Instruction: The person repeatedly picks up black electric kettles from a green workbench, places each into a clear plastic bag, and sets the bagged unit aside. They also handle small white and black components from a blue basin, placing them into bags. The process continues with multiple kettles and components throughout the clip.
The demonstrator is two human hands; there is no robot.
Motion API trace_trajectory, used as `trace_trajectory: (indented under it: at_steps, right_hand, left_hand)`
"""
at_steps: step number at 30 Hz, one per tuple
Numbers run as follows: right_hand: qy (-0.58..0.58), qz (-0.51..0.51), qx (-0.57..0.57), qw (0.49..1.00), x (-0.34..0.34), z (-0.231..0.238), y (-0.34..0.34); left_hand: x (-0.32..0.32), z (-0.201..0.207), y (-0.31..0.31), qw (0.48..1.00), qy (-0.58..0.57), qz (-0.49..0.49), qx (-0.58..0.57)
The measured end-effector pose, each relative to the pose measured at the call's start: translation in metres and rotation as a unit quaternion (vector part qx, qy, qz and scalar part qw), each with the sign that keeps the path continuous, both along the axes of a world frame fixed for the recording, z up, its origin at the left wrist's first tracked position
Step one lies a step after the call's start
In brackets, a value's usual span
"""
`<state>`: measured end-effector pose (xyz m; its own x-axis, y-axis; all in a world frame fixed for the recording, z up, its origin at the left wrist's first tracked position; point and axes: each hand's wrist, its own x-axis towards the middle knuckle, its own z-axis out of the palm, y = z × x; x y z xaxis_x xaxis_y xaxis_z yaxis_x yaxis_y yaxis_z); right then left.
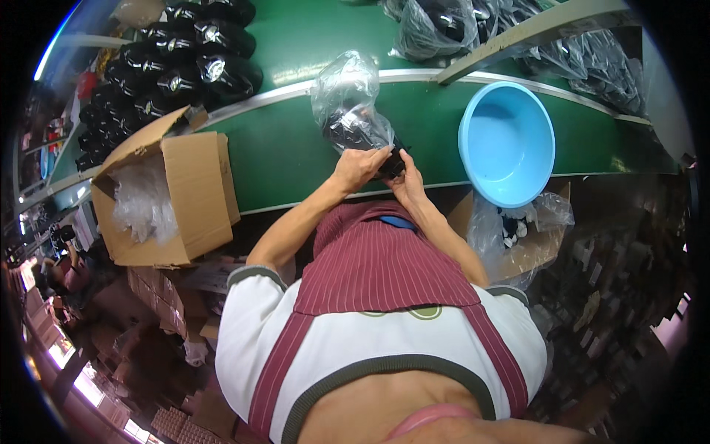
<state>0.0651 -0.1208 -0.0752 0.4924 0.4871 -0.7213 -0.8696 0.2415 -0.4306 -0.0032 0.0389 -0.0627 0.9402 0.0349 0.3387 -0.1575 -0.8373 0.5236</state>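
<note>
A glossy black part [350, 133], its exact kind unclear, lies on the green work surface just ahead of me. Over its far end sits a clear plastic bag [346, 81], puffed up and crinkled. My left hand [359, 167] is closed, its fingers pinching at the near edge of the bag and the part. From the other side, my right hand [408, 179] is closed round the part's dark near end, which sticks out of the bag. What lies under the fingers is partly hidden.
At left, an open cardboard box [198, 189] holds clear bags. Many shiny black parts [222, 70] stand in rows behind it. A blue basin [510, 140] stands right, near a metal bar [532, 37]. Bagged black parts [436, 29] lie at the back. Below the basin is another box [529, 255].
</note>
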Motion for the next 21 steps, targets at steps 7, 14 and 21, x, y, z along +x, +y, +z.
trace_trajectory:
  at_steps: [7, 14, 21]
  right_hand:
    - [-0.102, -0.118, 0.175, 0.972, 0.088, -0.03, 0.079]
    - [-0.727, -0.011, -0.351, 0.591, 0.225, 0.064, 0.214]
    - [-0.65, 0.222, -0.59, 0.425, 0.355, 0.061, 0.286]
  left_hand:
    - [0.077, 0.087, 0.003, 0.993, -0.088, 0.071, -0.038]
    - [0.144, 0.079, 0.098, 0.863, -0.08, 0.309, -0.392]
    - [0.266, 0.037, 0.172, 0.766, -0.004, 0.283, -0.578]
